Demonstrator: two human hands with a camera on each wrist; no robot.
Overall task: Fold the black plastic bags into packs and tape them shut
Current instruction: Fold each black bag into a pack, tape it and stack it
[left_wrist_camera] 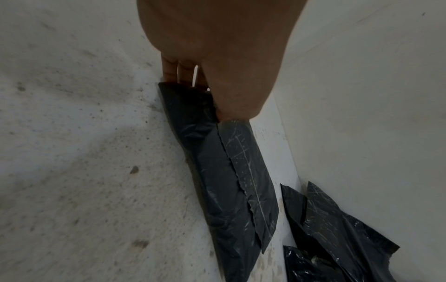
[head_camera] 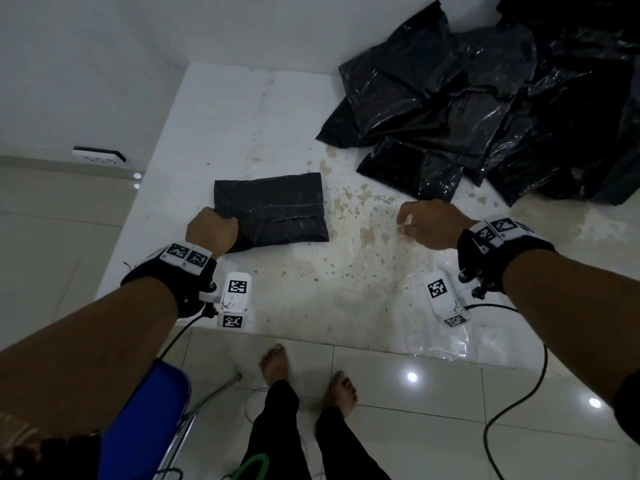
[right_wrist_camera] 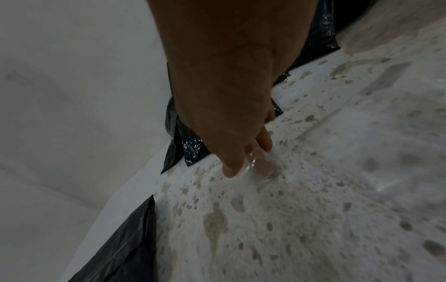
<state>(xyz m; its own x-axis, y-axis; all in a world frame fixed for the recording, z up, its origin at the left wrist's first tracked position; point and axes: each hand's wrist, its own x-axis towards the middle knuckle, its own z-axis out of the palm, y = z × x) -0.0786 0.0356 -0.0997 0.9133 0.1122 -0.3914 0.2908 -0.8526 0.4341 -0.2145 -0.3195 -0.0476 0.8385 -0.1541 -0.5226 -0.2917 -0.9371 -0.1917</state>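
Pack (head_camera: 273,207): folded flat, long axis along the tabletop's (head_camera: 301,292) front edge; left hand (head_camera: 212,230) grips its left end. Right hand (head_camera: 433,225): pinches clear tape (right_wrist_camera: 253,164). Bag pile (head_camera: 485,102): far right corner.

a: dim all round, greyish. the only bright bits are small round glare spots on the floor tiles (head_camera: 412,376), so the light seems to sit overhead.

b: and the pile of black bags (head_camera: 485,98)?

a: white glints on its creases, the far right of it lost in near-black. the head view bends hard at its edges, so both forearms look stretched.

b: the wrist views?

a: murkier and grainy. in the left one the left hand (left_wrist_camera: 217,47) fills the top as a soft, unsharp mass, and a faint shadow lies on the speckled surface (left_wrist_camera: 72,152). in the right one the right hand (right_wrist_camera: 217,85) is blurred, and the stains smear towards the lower right.
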